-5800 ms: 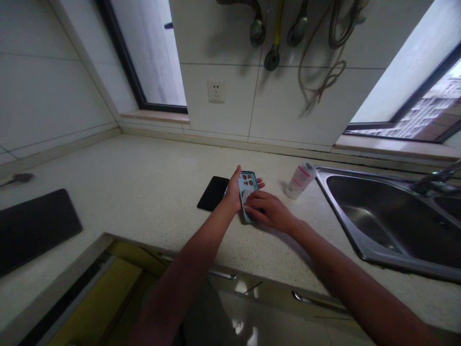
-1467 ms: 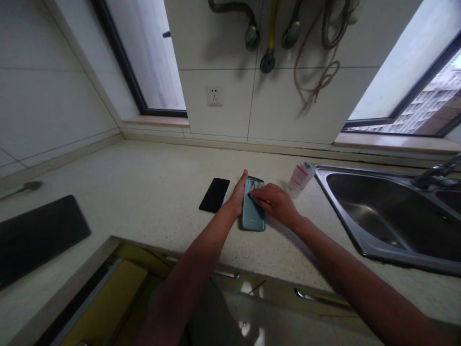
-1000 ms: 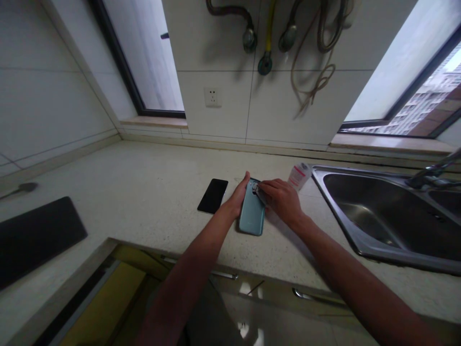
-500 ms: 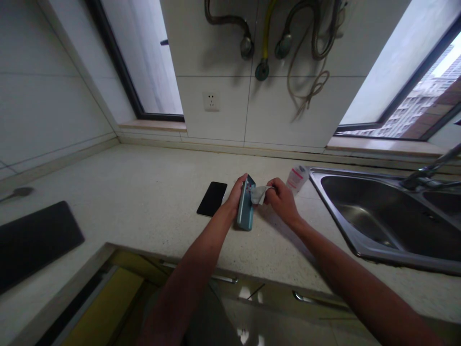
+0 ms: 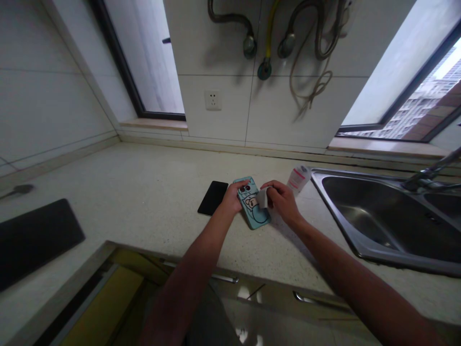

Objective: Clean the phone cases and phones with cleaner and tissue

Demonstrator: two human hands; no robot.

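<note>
My left hand (image 5: pixel 234 196) is closed on the upper left edge of a light blue phone case (image 5: pixel 255 214) with a cartoon drawing and camera holes. The case's back faces up at a tilt; whether a phone sits inside I cannot tell. Pinched in my right hand (image 5: pixel 283 199) is a small white wipe (image 5: pixel 263 197), which is at the right side of the case, over the drawing. A black phone (image 5: pixel 212 198) lies flat on the counter just left of my left hand. Behind my right hand is a clear plastic packet (image 5: pixel 298 178) with red marks.
The pale counter (image 5: pixel 144 192) runs along a tiled wall with a socket (image 5: pixel 213 100) and hoses. A steel sink (image 5: pixel 355 245) with a tap (image 5: pixel 425 178) is at the right. On the left lie a dark flat panel (image 5: pixel 39 240) and a spoon-like utensil (image 5: pixel 23 189).
The phone case has turned from nearly edge-on to showing its drawn back, its lower end swinging right. My right hand keeps hold of the wipe beside it.
</note>
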